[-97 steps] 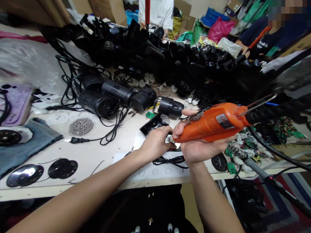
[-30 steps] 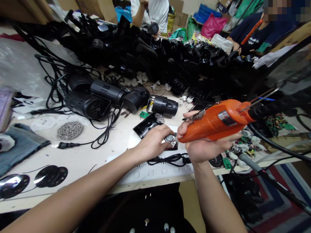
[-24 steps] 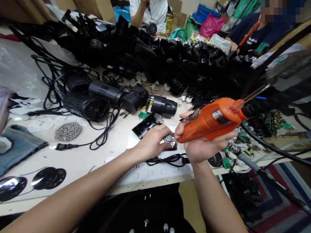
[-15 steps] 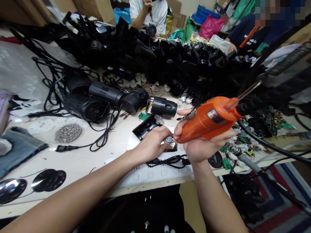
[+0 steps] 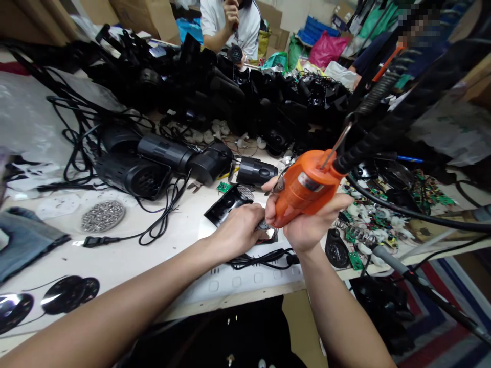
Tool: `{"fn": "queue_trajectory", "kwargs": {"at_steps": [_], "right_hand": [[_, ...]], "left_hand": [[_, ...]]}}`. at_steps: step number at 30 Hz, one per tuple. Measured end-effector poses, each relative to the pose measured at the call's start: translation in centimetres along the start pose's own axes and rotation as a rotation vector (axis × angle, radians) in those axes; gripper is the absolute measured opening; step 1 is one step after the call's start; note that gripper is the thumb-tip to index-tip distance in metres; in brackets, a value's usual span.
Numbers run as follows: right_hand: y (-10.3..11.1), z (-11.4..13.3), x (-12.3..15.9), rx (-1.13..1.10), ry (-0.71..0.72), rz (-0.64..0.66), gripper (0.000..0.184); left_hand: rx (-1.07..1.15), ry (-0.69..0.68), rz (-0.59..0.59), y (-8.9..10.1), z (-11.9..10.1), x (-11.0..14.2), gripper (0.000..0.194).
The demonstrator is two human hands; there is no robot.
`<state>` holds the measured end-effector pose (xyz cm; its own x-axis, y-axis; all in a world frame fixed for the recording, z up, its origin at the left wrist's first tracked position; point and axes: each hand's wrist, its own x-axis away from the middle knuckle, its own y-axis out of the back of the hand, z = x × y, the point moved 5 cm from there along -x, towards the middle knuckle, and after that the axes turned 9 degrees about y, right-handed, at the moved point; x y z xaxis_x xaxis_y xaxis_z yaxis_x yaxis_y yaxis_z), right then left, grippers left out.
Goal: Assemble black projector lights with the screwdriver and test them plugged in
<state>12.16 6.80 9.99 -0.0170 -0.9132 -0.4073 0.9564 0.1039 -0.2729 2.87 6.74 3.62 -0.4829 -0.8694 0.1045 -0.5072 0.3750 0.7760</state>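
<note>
My right hand [image 5: 307, 232] is wrapped round an orange electric screwdriver [image 5: 301, 186], with its thumb side toward the left. The tool slants, its nose pointing down and left toward my left hand; its tip is hidden. My left hand [image 5: 241, 227] is closed on a small round grey part [image 5: 264, 225], mostly covered by the fingers. Beneath and beside that hand lies an open black plastic housing [image 5: 220, 207] with a perforated round end. A coiled black power cord [image 5: 263, 259] lies just in front of the fingers.
Black hair-dryer-like bodies [image 5: 130, 171] and a dish of screws [image 5: 103, 216] stand on the left. Green circuit boards and wires [image 5: 368, 222] crowd the right. Black parts pile up behind; a co-worker [image 5: 230, 25] sits beyond. A thick black cable [image 5: 383, 133] rises from the screwdriver.
The screwdriver in my right hand has moved left and tilted steeper, its nose nearer my left hand. My left hand keeps its place at the housing. The whole view has shifted slightly.
</note>
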Motion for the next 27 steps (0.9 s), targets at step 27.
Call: {"fn": "queue_trajectory", "kwargs": {"at_steps": [27], "right_hand": [[-0.2, 2.9, -0.1, -0.025, -0.055, -0.058, 0.082]], "left_hand": [[0.121, 0.015, 0.001, 0.7, 0.4, 0.5, 0.024]]}}
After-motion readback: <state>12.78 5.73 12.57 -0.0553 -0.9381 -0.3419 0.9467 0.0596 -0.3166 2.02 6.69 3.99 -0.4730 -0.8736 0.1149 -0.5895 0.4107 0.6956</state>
